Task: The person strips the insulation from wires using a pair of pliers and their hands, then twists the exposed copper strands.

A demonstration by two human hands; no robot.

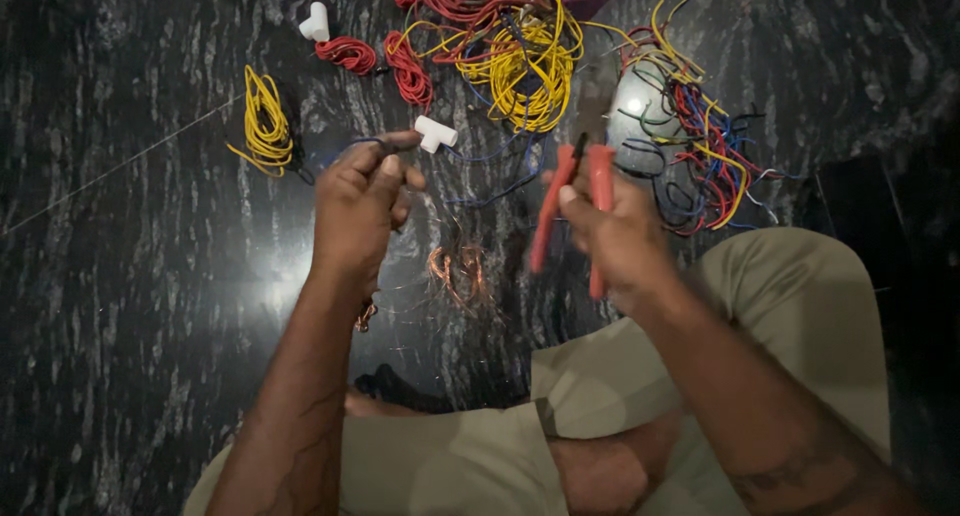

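Clamped around two red handles, the right hand (610,231) grips a pair of pliers (575,201) whose dark nose points away from the person. The left hand (365,201) has its grip pinched together on a thin dark wire (470,161), which runs from the fingertips toward the plier nose. Below and between the two grips, a small heap of bare copper strands (455,271) lies on the dark marbled floor (130,306). Just beyond the left grip sits a white T-shaped pipe fitting (434,133). Further left of that grip lies a yellow wire coil (266,121). Beyond the right grip spreads a tangle of mixed coloured wires (690,136). Farthest out, past both grips, lie a large yellow bundle (525,66), red coils (405,71) and another white fitting (315,23).
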